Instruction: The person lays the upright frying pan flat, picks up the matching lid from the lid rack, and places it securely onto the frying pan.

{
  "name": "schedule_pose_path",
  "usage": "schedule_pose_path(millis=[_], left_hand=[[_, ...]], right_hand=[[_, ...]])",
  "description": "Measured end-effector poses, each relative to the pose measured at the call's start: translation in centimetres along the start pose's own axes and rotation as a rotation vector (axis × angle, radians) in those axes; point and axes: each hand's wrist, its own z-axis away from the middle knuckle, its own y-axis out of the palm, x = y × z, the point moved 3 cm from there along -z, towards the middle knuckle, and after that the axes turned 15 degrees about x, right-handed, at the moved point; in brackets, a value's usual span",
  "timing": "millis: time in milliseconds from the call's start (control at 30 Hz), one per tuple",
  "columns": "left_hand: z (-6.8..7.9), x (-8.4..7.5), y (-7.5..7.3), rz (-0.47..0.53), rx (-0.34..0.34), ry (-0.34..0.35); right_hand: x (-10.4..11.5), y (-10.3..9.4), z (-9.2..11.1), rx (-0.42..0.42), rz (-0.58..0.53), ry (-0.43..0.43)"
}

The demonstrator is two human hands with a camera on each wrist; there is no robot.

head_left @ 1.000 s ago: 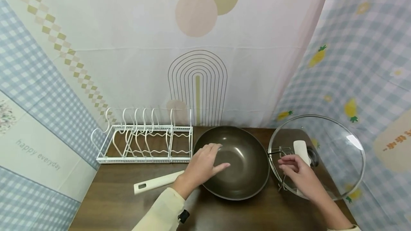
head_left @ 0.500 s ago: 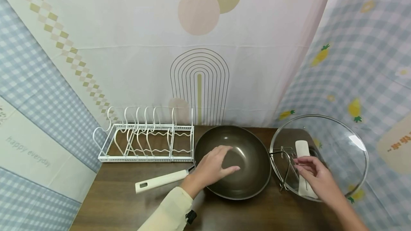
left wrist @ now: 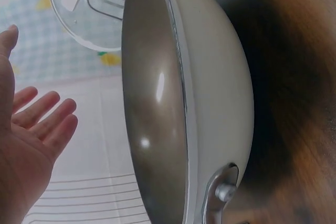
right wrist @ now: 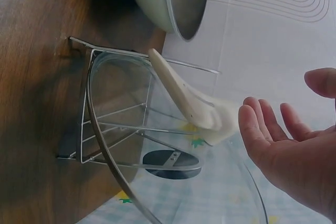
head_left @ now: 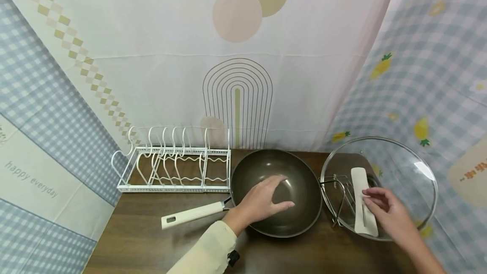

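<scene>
My left hand (head_left: 262,200) hovers over a deep wok (head_left: 300,219), thumb spread from the fingers, holding nothing. The wok is dark inside and cream outside, and its cream handle (head_left: 193,215) points left. In the left wrist view the palm stands apart from the rim. At the right, my right hand (head_left: 389,210) is beside the long white handle (head_left: 359,206) of a glass lid (right wrist: 121,177). Its relaxed fingertips overlap that handle in the head view; the right wrist view shows them right by its end, with nothing gripped. The lid leans upright in a wire stand (right wrist: 83,129).
A white wire pan rack (head_left: 160,189) with several upright loops stands left of the wok, at the back of the brown wooden table (head_left: 144,248). Patterned cloths (head_left: 160,75) hang behind and on both sides. A dark round piece (right wrist: 170,164) shows on the lid.
My right hand has moved rightward, its fingertips coming from left of the lid's handle to over it. My left hand has drifted right above the wok. The wok and lid stay put.
</scene>
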Motion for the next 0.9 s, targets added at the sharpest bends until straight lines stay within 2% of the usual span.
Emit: schedule_pose_path(millis=[200,533,900], left_hand=[[-0.7,-0.6,0.6,0.012,0.011,-0.007],[-2.0,-1.7,1.4,0.025,0.022,0.012],[-3.9,-3.1,2.2,0.014,0.056,0.047]], right_hand=[[-0.2,-0.7,0.4,-0.011,0.036,0.033],[-1.6,-1.4,1.6,-0.020,0.081,0.148],[-2.4,-1.7,1.8,-0.021,0.117,0.202]])
